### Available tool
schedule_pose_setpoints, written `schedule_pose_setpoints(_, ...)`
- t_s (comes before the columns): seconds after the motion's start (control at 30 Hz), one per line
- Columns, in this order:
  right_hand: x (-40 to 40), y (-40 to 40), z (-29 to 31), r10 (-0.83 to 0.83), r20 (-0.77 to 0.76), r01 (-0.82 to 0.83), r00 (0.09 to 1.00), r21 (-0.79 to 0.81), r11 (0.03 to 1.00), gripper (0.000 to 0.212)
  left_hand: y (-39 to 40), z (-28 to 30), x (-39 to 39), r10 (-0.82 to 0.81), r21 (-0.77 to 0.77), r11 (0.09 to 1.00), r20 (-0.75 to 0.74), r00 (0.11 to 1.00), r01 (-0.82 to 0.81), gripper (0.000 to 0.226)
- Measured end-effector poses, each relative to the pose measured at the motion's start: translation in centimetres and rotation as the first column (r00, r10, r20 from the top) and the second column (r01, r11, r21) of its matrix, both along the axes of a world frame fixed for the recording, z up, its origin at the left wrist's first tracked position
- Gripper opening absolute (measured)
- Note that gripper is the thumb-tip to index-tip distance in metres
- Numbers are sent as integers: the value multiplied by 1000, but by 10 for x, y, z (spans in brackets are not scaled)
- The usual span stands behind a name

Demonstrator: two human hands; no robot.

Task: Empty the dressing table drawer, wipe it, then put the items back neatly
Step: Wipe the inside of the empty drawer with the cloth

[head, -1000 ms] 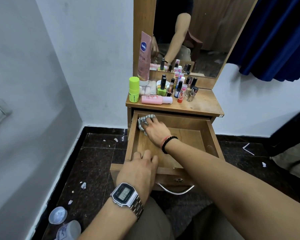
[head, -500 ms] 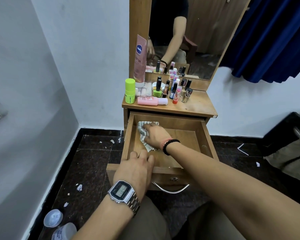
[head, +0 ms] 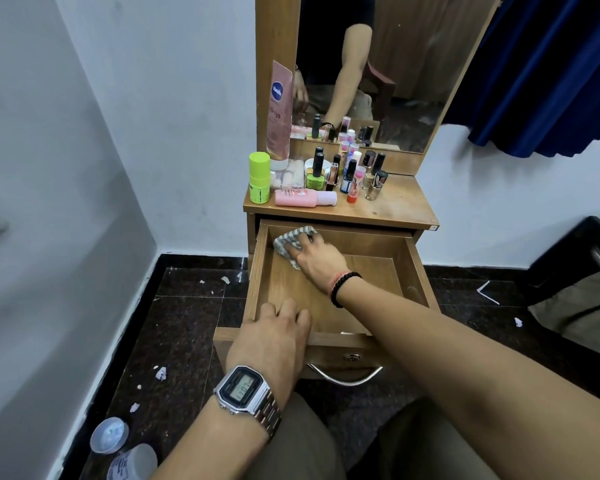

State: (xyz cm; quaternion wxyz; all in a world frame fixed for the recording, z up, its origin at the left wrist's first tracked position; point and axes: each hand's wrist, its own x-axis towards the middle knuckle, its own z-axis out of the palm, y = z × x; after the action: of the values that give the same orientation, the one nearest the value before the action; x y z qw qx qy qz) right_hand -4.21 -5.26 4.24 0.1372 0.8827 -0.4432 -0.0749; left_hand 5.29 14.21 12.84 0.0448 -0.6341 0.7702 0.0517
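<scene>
The wooden drawer (head: 414, 271) of the dressing table stands pulled out, and its floor is bare. At its back left corner lies a checked cloth (head: 286, 242) under my right hand (head: 317, 261), which presses it down with spread fingers. My left hand (head: 274, 337) grips the drawer's front edge, fingers curled over it into the drawer. On the tabletop (head: 395, 206) stand a green bottle (head: 259, 178), a tall pink tube (head: 279, 112) and several nail polish bottles (head: 352, 174). A pink bottle (head: 302, 197) lies on its side there.
A mirror (head: 395, 64) rises behind the tabletop. A white wall closes the left side. On the dark floor lie paper scraps, a plastic jar (head: 132, 462) and its lid (head: 109, 434). A blue curtain (head: 551, 64) and a dark bag (head: 575, 251) are at the right.
My right hand has slid the cloth from nearer the middle left of the drawer back into the far left corner. My left hand has kept its grip on the front edge.
</scene>
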Motion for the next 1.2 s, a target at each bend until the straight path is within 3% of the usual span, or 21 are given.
schedule_pose_setpoints(0.37, -78, -9, -2, -183, -59, 184, 981, 9, 983, 40, 1, -4, 1, -3, -5, 1000, 9, 1000, 3, 24)
schedule_pose_setpoints(0.6, -90, -13, -10, -451, 68, 441, 890, 124, 889, 39, 2, -3, 0, -8, -17, 1000, 5, 1000, 8, 25)
schedule_pose_setpoints(0.9, -26, -5, -2, -317, 376, 229, 871, 262, 938, 50, 1, 0, -2, -6, -3, 1000, 30, 1000, 6, 25)
schedule_pose_setpoints(1.07, 30, -3, -5, -259, 420, 165, 870, 248, 955, 60, 0, -2, 1, 2, 3, 1000, 23, 1000, -2, 24)
schedule_pose_setpoints(1.2, 22, -6, -9, -224, 331, 170, 917, 184, 968, 53, 0, -1, 2, 4, -10, 1000, 11, 1000, -4, 23)
